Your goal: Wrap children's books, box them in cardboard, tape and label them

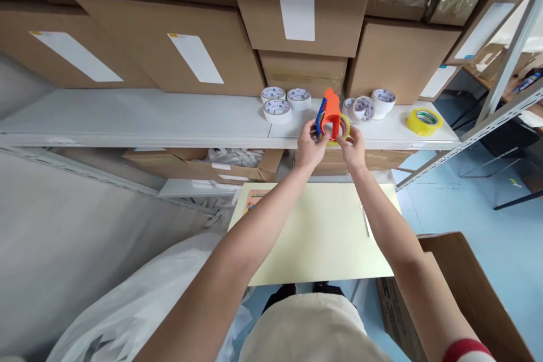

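Note:
Both my hands are at the front edge of the shelf, closed around an orange and blue tape dispenser (332, 108) with a yellow tape roll in it. My left hand (312, 144) grips its left side by the blue part. My right hand (352, 146) holds the right side, fingers against the yellow roll. Just left of the dispenser stand several white tape rolls (277, 111). More white tape rolls (362, 108) are to its right. A single yellow tape roll (424, 121) lies near the shelf's right end.
Large cardboard boxes (207, 56) line the back of the grey shelf (203, 116). Below is a pale yellow table (322, 237). An open cardboard box (460, 277) stands at the lower right, a white plastic bag (169, 288) at the lower left. A metal shelf post (507, 51) rises at the right.

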Demonstrator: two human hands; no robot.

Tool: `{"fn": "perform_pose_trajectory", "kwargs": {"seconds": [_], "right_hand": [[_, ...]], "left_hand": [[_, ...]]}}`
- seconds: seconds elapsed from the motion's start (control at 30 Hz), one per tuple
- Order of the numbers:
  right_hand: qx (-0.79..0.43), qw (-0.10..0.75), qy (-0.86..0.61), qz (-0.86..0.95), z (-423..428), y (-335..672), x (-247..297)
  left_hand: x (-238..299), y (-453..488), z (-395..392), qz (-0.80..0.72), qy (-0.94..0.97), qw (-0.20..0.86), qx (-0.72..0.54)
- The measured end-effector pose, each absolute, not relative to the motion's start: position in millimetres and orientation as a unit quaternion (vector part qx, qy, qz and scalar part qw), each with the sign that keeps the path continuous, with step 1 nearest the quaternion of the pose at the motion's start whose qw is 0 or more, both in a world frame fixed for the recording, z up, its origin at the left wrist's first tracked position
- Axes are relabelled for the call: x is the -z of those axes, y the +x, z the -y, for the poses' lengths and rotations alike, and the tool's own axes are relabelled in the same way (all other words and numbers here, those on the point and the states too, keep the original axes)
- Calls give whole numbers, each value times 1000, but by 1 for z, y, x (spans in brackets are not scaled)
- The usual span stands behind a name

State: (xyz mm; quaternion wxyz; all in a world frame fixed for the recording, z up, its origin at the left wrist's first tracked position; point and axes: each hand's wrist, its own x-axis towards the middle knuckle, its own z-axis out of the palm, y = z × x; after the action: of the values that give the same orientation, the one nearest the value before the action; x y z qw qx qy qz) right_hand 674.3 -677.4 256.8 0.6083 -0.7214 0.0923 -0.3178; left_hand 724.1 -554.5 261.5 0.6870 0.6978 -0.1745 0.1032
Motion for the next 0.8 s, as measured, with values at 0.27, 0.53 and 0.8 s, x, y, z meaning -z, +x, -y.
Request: {"fn": "perform_pose_trajectory", "kwargs": {"seconds": [0.27, 0.53, 0.8], "right_hand": [[254, 650, -698, -158, 641, 529, -205], [143, 653, -691, -275, 637, 469, -101], [94, 618, -710, -323, 642, 440, -34]], "left_hand": [[-214, 571, 518, 117, 694, 709, -37], [-107, 518, 507, -2, 675, 722, 153], [-57, 503, 498, -19, 692, 665, 278]]}}
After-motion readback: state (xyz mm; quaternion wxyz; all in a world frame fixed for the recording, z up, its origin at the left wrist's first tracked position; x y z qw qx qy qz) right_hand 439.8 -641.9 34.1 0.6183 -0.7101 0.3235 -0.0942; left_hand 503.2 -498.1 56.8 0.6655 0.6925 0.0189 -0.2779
